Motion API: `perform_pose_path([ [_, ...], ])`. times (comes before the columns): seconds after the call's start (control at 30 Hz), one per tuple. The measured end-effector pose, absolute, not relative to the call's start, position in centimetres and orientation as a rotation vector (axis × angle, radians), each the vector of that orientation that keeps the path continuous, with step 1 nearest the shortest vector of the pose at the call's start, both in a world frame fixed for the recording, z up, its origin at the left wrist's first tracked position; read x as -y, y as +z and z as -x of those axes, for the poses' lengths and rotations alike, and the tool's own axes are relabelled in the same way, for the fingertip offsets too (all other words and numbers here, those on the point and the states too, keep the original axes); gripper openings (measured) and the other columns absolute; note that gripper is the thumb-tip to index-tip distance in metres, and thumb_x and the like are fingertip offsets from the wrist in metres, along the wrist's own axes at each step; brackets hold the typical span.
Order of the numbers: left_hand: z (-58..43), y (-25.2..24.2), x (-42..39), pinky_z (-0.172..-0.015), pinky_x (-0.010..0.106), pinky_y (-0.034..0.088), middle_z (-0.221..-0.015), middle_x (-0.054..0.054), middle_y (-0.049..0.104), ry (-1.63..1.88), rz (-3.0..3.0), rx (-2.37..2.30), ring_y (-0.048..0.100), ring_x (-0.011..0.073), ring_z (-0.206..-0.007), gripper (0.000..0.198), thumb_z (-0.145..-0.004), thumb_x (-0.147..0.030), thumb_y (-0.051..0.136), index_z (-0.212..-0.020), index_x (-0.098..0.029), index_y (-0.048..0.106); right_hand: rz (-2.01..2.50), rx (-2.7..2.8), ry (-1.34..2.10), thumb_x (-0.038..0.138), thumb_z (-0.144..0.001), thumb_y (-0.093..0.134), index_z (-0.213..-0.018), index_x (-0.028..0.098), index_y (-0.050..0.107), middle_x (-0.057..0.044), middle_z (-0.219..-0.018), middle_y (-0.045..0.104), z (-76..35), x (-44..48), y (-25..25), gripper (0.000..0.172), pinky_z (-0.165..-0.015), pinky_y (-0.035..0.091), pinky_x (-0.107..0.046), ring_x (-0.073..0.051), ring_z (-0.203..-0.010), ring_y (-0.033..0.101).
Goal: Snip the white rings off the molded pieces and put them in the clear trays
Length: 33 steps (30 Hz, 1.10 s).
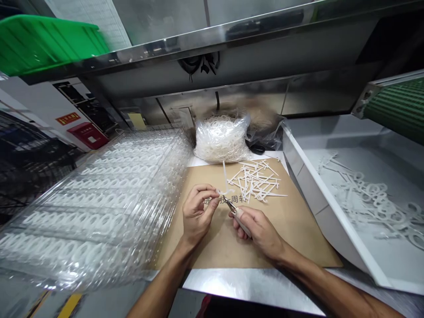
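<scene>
Between thumb and forefinger, my left hand [200, 211] pinches one end of a thin white plastic piece with a long upright stem [225, 176]. My right hand [256, 227] is wrapped round the light grey handles of a pair of nippers [243, 222]. Their metal jaws point up and left, at the lower part of the white piece; whether they touch it I cannot tell. Both hands are above a brown cardboard sheet [212, 251] with dark printed characters. Just beyond, a loose pile of thin white plastic sticks [260, 181] lies on the cardboard.
Stacked clear trays [99, 207] of white rings fill the left. A plastic bag of white parts [223, 139] stands at the back. On the right, a white bin [331, 207] holds loose rings and scraps, below a green conveyor [397, 104]. A green crate [49, 44] sits upper left.
</scene>
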<state>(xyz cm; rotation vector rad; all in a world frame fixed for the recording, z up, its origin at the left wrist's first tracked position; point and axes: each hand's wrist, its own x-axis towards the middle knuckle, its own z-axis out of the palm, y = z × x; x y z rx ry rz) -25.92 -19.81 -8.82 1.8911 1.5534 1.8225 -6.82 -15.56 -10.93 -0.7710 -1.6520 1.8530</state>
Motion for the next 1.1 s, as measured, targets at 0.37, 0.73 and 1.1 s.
perform_pose_path([
  [0.37,25.1,-10.0,19.8,-0.092,0.039,0.057,-0.110,0.009,0.059,1.927,-1.789,-1.535,0.064,0.0206,-0.101,0.033,-0.086,-0.017,0.072,-0.117,-0.021,0.063,0.763,1.706,1.821,0.050,-0.101,0.046,-0.087,0.016,0.062,-0.001,-0.071,0.057,6.8,15.9,-10.5,0.040,-0.059,0.042,-0.027,-0.013,-0.061,0.052],
  [0.73,24.9,-9.9,20.1,-0.091,0.038,0.057,-0.110,0.009,0.060,1.936,-1.825,-1.642,0.063,0.0209,-0.103,0.032,-0.086,-0.018,0.072,-0.117,-0.020,0.064,0.771,1.730,1.784,0.048,-0.103,0.044,-0.094,0.017,0.064,-0.002,-0.078,0.060,6.5,16.2,-10.2,0.038,-0.061,0.043,-0.028,-0.014,-0.065,0.053],
  [1.1,24.8,-10.1,20.2,-0.087,0.038,0.058,-0.106,0.008,0.063,1.909,-1.901,-1.681,0.064,0.0219,-0.100,0.031,-0.085,-0.019,0.073,-0.115,-0.022,0.066,0.783,1.741,1.760,0.049,-0.102,0.043,-0.092,0.018,0.063,-0.001,-0.075,0.058,6.6,16.2,-10.0,0.038,-0.060,0.042,-0.028,-0.014,-0.064,0.054],
])
